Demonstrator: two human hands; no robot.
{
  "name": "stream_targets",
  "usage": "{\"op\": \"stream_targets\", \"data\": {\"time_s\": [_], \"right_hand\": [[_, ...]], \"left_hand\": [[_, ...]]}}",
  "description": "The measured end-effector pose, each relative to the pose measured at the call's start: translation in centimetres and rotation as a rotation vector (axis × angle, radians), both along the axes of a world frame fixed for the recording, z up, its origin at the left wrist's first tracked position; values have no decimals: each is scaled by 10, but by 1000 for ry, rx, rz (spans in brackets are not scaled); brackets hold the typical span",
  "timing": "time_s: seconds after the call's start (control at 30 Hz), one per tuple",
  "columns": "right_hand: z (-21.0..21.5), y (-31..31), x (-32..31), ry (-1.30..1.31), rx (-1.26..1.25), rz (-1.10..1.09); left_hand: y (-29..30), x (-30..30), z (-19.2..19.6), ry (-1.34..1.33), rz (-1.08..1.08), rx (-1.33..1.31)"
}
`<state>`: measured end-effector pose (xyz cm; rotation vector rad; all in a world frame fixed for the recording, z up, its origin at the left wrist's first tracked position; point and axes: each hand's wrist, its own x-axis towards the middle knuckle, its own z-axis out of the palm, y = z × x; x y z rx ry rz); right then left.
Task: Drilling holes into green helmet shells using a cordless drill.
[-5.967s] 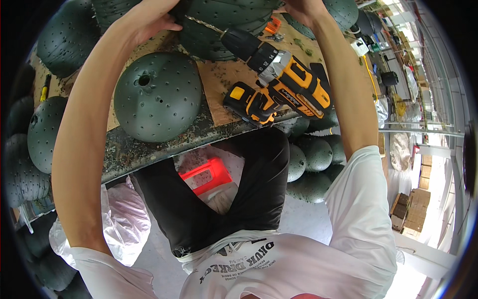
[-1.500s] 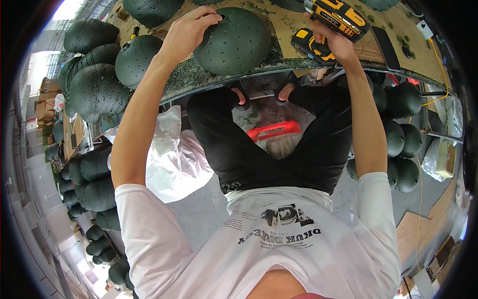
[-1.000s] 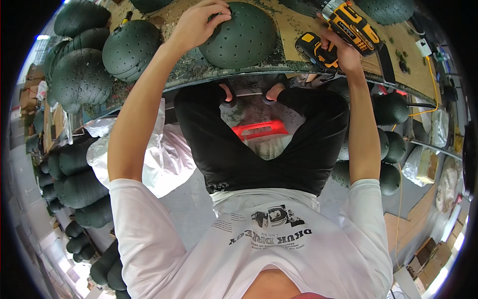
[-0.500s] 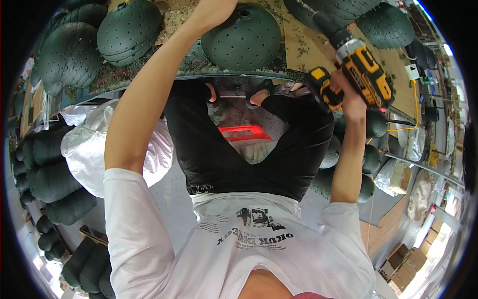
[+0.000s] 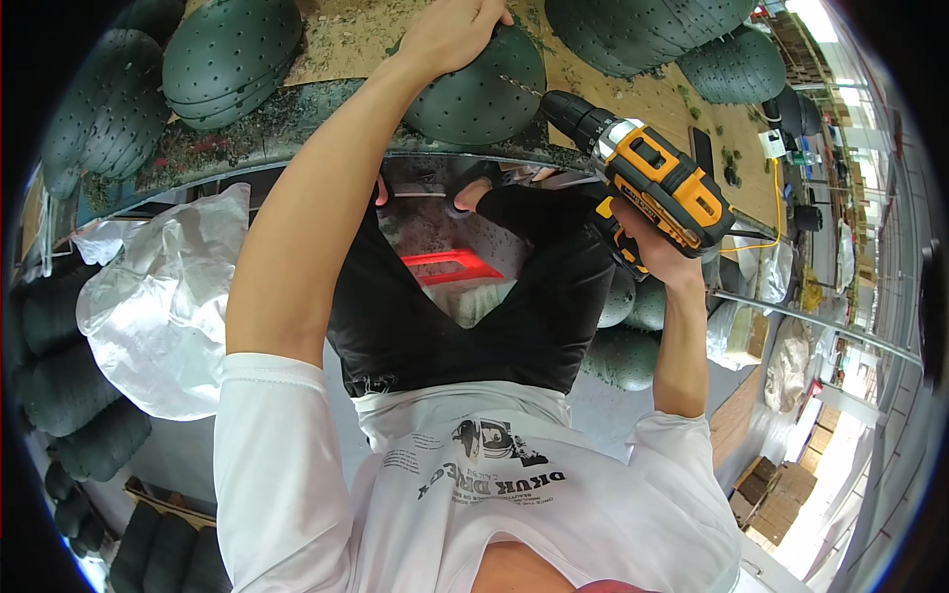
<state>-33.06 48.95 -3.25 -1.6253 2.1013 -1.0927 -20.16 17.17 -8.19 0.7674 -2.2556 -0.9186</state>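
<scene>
A dark green dome-shaped shell (image 5: 479, 99), dotted with small holes, sits on the worktable in front of me. My left hand (image 5: 453, 38) grips it at its upper side, with the fingers bent over it. In my right hand (image 5: 657, 242) is a yellow and black cordless drill (image 5: 662, 183), held by its handle, with the fingers wrapped round it. The drill's thin twist bit (image 5: 521, 86) points left and lies across the dome's right side in view. Whether the tip touches the surface, I cannot tell.
Stacked green domes stand on the table at the left (image 5: 232, 59) and right (image 5: 643, 35). Green shavings litter the brown tabletop (image 5: 346, 40). A white sack (image 5: 163, 306) hangs below left. On the floor between my legs is a red plastic object (image 5: 455, 265).
The drill has swung left and down, bringing its bit from the right-hand stack to the dome. My left hand has shifted right over the dome. The whole view has also shifted.
</scene>
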Motion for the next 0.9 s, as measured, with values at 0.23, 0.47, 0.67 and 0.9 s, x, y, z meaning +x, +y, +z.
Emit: {"op": "stream_targets", "data": {"time_s": [0.23, 0.47, 0.67, 0.9], "right_hand": [[10, -4, 2, 51, 60, -32], [24, -12, 10, 150, 40, -9], [38, -17, 14, 242, 63, 28], [69, -29, 19, 292, 173, 77]], "left_hand": [[-3, -1, -7, 86, -39, -22], [-3, 2, -5, 82, -25, -13], [0, -1, -3, 66, -10, 87], [1, 3, 1, 66, 7, 111]]}}
